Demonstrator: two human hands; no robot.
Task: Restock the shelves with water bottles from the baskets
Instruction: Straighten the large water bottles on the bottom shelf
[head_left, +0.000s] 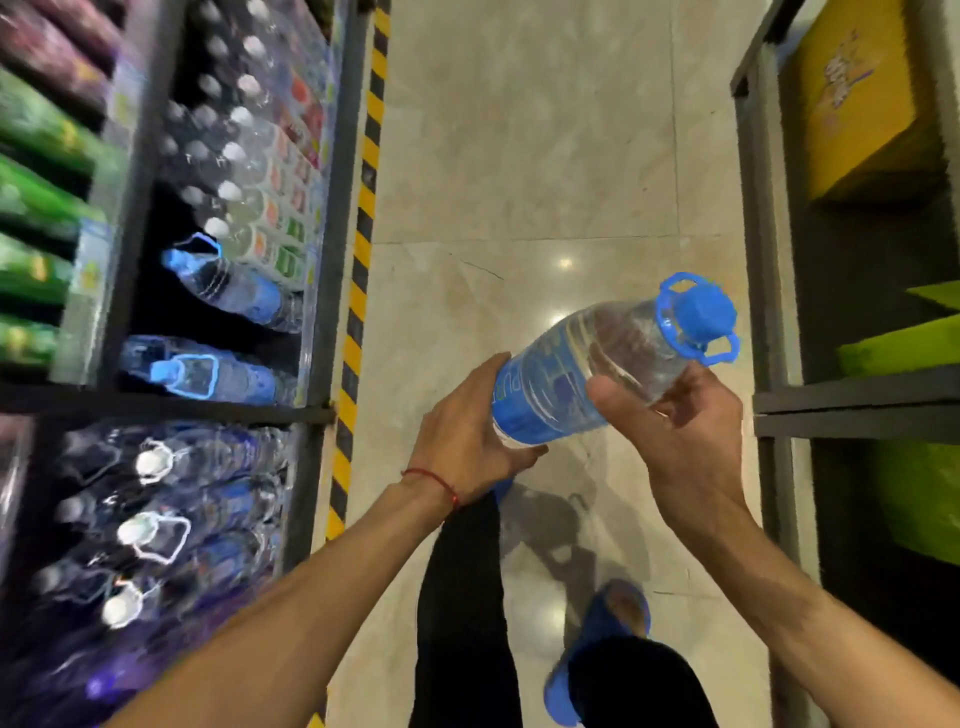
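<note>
Two bare hands, left hand (462, 431) and right hand (680, 431), are grasping one water bottle (597, 369) mid-aisle; next, likely swinging it toward the left shelf (322, 260).

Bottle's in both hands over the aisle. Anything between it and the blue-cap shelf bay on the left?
Nothing visible. Open floor separates the bottle, held by left hand and right hand, from the bay, which has two bottles.

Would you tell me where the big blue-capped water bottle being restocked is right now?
In the head view, the water bottle is held tilted over the aisle floor between the left hand and right hand, right of the striped shelf edge.
</note>
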